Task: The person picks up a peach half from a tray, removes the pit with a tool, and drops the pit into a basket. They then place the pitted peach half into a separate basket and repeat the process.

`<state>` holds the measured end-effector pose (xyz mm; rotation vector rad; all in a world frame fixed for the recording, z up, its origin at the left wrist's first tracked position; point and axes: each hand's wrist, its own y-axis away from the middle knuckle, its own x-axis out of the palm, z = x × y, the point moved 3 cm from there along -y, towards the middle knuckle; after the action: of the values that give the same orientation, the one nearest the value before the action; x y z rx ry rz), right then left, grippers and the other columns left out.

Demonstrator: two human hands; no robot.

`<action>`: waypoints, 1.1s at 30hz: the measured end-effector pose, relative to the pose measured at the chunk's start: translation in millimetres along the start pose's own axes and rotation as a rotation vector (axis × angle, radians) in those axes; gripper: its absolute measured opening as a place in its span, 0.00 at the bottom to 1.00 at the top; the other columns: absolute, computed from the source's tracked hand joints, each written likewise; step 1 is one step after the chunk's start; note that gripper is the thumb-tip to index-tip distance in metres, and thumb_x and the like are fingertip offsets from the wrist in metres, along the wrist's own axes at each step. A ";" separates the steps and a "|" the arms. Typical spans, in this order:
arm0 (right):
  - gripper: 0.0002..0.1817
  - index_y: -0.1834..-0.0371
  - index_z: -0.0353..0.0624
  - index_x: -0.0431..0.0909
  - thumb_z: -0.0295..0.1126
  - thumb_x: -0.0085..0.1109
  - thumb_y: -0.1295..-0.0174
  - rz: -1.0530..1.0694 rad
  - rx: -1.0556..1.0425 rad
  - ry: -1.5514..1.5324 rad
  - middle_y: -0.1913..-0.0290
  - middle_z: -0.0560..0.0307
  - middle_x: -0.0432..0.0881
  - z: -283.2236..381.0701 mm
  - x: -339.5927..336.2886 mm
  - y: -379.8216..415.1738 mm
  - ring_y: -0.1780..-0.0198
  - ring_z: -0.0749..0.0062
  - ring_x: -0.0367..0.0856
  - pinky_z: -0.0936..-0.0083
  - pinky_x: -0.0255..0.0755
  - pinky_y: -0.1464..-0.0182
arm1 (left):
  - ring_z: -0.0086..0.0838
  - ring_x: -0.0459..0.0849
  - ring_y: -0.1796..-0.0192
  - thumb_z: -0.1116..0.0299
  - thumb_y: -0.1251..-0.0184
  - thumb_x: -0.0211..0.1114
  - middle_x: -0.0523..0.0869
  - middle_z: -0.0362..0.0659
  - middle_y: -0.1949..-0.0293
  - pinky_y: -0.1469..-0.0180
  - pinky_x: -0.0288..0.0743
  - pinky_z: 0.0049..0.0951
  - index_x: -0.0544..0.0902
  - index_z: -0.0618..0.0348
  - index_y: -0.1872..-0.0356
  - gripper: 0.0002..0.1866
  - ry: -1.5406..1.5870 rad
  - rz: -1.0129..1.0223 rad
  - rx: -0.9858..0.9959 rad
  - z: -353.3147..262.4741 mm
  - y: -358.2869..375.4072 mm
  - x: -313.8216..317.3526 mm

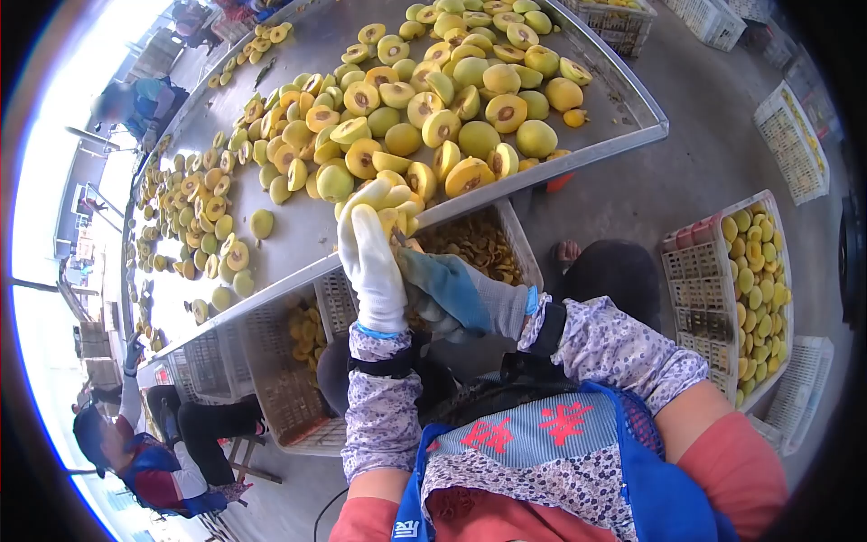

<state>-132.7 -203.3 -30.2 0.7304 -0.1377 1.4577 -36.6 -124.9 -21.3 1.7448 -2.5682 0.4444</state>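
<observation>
My left hand (372,271), in a white glove, is raised at the table's near edge with its fingers closed around a yellow peach half (394,217). Close against it, my right hand (456,294) in a blue-and-grey glove is closed on a small pitting knife (400,238); only a short bit of its metal shows, touching or just beside the fruit. Past my hands, a big heap of halved yellow-green peaches (424,108) covers much of the metal table (298,230), several with brown pit hollows facing up.
Below the table edge stands a crate of brownish scraps (519,239), with another crate (280,379) to its left. On my right is a crate full of peaches (704,298). A co-worker (163,461) sits at left; another person (149,104) is across the table.
</observation>
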 end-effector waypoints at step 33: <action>0.34 0.61 0.42 0.76 0.66 0.45 0.27 0.844 0.647 -0.501 0.70 0.62 0.72 -27.9 -6.1 -18.7 0.69 0.78 0.72 0.75 0.75 0.65 | 0.32 0.86 0.71 0.49 0.21 0.54 0.88 0.52 0.68 0.69 0.81 0.28 0.85 0.68 0.63 0.27 0.231 0.104 -0.414 -2.1 -4.0 -30.5</action>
<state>-125.7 -192.8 -61.9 1.7059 -0.4038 2.1149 -21.6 -98.0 -23.3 1.3421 -2.3787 0.0936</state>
